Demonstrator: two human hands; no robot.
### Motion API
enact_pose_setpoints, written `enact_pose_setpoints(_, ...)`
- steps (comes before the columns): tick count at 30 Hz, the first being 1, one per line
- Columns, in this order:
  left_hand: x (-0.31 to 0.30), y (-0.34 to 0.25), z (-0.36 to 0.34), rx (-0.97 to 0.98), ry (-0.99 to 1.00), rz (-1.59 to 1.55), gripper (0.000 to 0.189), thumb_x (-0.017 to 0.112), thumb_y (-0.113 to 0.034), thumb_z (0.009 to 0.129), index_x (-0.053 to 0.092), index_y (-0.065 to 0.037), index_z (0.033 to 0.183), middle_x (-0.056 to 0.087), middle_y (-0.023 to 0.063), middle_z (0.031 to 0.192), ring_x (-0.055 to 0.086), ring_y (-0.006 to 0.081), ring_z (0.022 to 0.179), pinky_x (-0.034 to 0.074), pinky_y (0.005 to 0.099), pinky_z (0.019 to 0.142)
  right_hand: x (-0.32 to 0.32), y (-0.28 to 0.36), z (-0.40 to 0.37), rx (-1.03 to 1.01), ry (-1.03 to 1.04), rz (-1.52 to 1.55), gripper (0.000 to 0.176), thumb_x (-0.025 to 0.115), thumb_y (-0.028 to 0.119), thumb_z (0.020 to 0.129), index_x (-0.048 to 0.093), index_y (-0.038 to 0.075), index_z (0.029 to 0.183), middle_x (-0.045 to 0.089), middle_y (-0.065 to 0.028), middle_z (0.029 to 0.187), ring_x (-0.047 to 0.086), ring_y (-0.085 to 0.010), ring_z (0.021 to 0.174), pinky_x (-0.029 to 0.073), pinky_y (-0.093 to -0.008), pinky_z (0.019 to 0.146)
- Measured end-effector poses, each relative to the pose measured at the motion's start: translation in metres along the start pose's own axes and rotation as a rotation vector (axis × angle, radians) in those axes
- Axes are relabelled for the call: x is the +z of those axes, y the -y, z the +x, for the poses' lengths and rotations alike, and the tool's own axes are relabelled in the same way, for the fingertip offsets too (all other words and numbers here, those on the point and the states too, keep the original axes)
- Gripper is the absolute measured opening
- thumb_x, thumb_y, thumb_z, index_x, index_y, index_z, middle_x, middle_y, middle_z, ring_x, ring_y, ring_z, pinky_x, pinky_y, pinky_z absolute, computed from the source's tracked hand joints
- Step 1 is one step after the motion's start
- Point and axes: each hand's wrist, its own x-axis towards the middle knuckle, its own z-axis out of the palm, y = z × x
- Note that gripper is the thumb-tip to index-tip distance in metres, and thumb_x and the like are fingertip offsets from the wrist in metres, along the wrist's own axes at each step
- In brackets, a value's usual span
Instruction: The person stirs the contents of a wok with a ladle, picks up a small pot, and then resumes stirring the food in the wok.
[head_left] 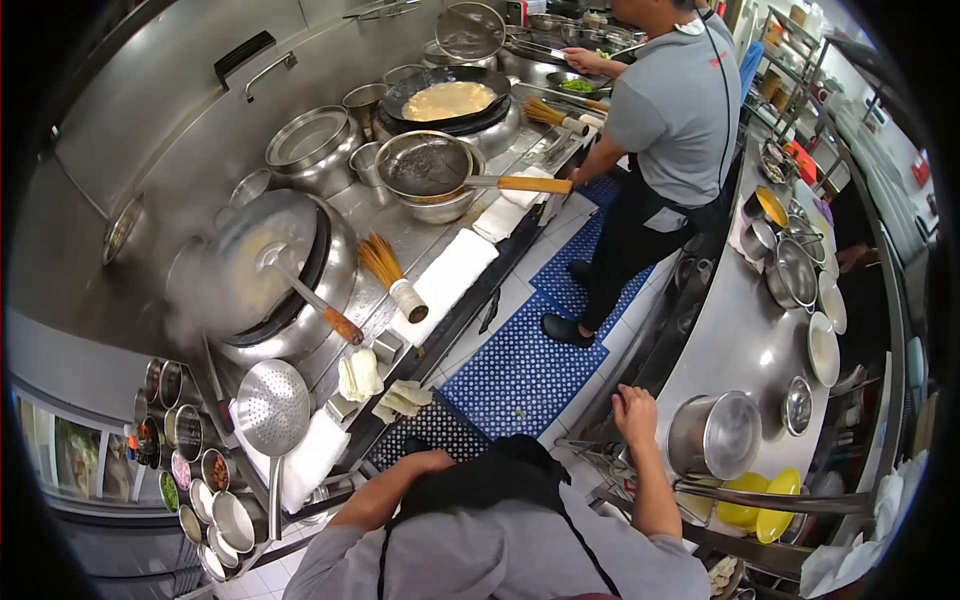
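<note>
My right hand (635, 412) is raised beside the steel counter, near a tall steel pot (728, 440). Its fingers are loosely bent and apart, and nothing shows in them. Down by my black apron (490, 490) is my left hand (430, 462), its fingers hidden from sight. Ahead on the left, a steaming wok (235, 270) of pale liquid has a wooden-handled ladle (312, 298) lying in it. A perforated skimmer (273, 408) and folded white cloths (440, 290) lie along the range's front edge. Between wok and cloths is a bamboo brush (393, 275).
A co-worker (665, 120) stands ahead at the range, near another wok (415, 85) of pale liquid. A strainer (425, 165) rests over a pot, handle jutting toward the aisle. Blue mats (510, 370) cover the floor. Seasoning containers (235, 520) stand at left, yellow bowls (775, 505) at right.
</note>
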Motion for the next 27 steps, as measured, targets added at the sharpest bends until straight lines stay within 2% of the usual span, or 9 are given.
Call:
enact_pose_setpoints(2, 0.007, 0.032, 0.005, -0.296, -0.124, 0.057, 0.03, 0.059, -0.03, 0.08, 0.069, -0.007, 0.095, 0.068, 0.0123, 0.094, 0.064, 0.0222, 0.084, 0.049, 0.0376, 0.077, -0.001, 0.0, 0.0, 0.01, -0.015, 0.036, 0.021, 0.063, 0.016, 0.078, 0.065, 0.002, 0.093, 0.062, -0.0152, 0.079, 0.058, -0.0323, 0.077, 0.046, -0.0414, 0.071)
enact_pose_setpoints(8, 0.018, 0.023, -0.024, -0.364, -0.497, 0.281, 0.027, 0.061, -0.032, 0.077, 0.07, -0.01, 0.089, 0.066, 0.0168, 0.095, 0.062, 0.0362, 0.091, 0.049, 0.0434, 0.081, -0.003, 0.001, 0.007, -0.008, 0.01, 0.079, 0.021, 0.063, 0.019, 0.079, 0.066, 0.002, 0.091, 0.063, -0.0155, 0.081, 0.059, -0.0325, 0.077, 0.046, -0.0421, 0.07)
enact_pose_setpoints(12, 0.023, 0.016, -0.014, -0.255, -0.463, 0.477, 0.022, 0.057, -0.019, 0.074, 0.069, -0.003, 0.083, 0.066, 0.0206, 0.088, 0.064, 0.0359, 0.087, 0.05, 0.0434, 0.078, -0.004, -0.001, 0.005, -0.016, 0.025, 0.059, 0.021, 0.062, 0.02, 0.08, 0.066, 0.003, 0.092, 0.064, -0.0143, 0.082, 0.059, -0.0318, 0.077, 0.046, -0.0422, 0.07)
enact_pose_setpoints(13, 0.01, -0.002, -0.007, -0.312, -0.059, 0.725, 0.023, 0.053, -0.016, 0.072, 0.069, -0.001, 0.077, 0.065, 0.0218, 0.079, 0.065, 0.0359, 0.079, 0.051, 0.0438, 0.075, -0.002, -0.001, 0.003, -0.025, 0.033, 0.054, 0.021, 0.061, 0.02, 0.081, 0.066, 0.003, 0.092, 0.064, -0.0144, 0.082, 0.059, -0.0321, 0.077, 0.046, -0.0424, 0.07)
enact_pose_setpoints(15, 0.027, 0.081, 0.059, -0.167, -0.372, 0.464, 0.023, 0.051, -0.016, 0.072, 0.069, -0.002, 0.072, 0.065, 0.0208, 0.071, 0.066, 0.0354, 0.072, 0.052, 0.0445, 0.07, -0.003, 0.003, 0.003, -0.044, 0.015, 0.093, 0.021, 0.061, 0.02, 0.081, 0.065, 0.002, 0.091, 0.064, -0.0146, 0.081, 0.06, -0.0327, 0.076, 0.046, -0.0428, 0.069)
enact_pose_setpoints(17, 0.027, 0.03, 0.041, -0.042, -0.513, 0.323, 0.019, 0.055, -0.018, 0.071, 0.069, -0.007, 0.079, 0.067, 0.0155, 0.074, 0.066, 0.0326, 0.069, 0.051, 0.0434, 0.064, 0.003, 0.004, 0.0, -0.076, 0.015, 0.095, 0.021, 0.061, 0.02, 0.081, 0.065, 0.002, 0.091, 0.064, -0.015, 0.082, 0.06, -0.0333, 0.076, 0.047, -0.0429, 0.069)
enact_pose_setpoints(19, 0.018, 0.011, 0.047, -0.065, -0.404, 0.261, 0.018, 0.055, -0.019, 0.073, 0.068, -0.009, 0.081, 0.067, 0.0134, 0.078, 0.065, 0.0309, 0.072, 0.051, 0.0415, 0.065, 0.004, 0.002, 0.0, -0.064, 0.04, 0.036, 0.022, 0.061, 0.021, 0.082, 0.065, 0.002, 0.09, 0.065, -0.0161, 0.083, 0.062, -0.0336, 0.077, 0.048, -0.0425, 0.071)
enact_pose_setpoints(22, 0.019, -0.003, 0.038, 0.047, -0.577, 0.198, 0.016, 0.055, -0.018, 0.074, 0.067, -0.01, 0.081, 0.067, 0.0121, 0.082, 0.065, 0.0293, 0.078, 0.051, 0.0401, 0.066, 0.006, 0.001, 0.001, -0.034, 0.073, 0.052, 0.022, 0.06, 0.021, 0.083, 0.066, 0.002, 0.091, 0.066, -0.0163, 0.085, 0.062, -0.0335, 0.079, 0.048, -0.0424, 0.071)
enact_pose_setpoints(27, 0.036, 0.033, 0.025, -0.082, -0.571, 0.273, 0.018, 0.058, -0.021, 0.074, 0.067, -0.011, 0.086, 0.067, 0.0144, 0.086, 0.064, 0.0307, 0.083, 0.05, 0.042, 0.071, 0.006, 0.002, 0.004, -0.018, 0.13, 0.07, 0.023, 0.061, 0.022, 0.082, 0.067, 0.002, 0.091, 0.066, -0.0158, 0.086, 0.063, -0.0332, 0.077, 0.049, -0.0416, 0.07)
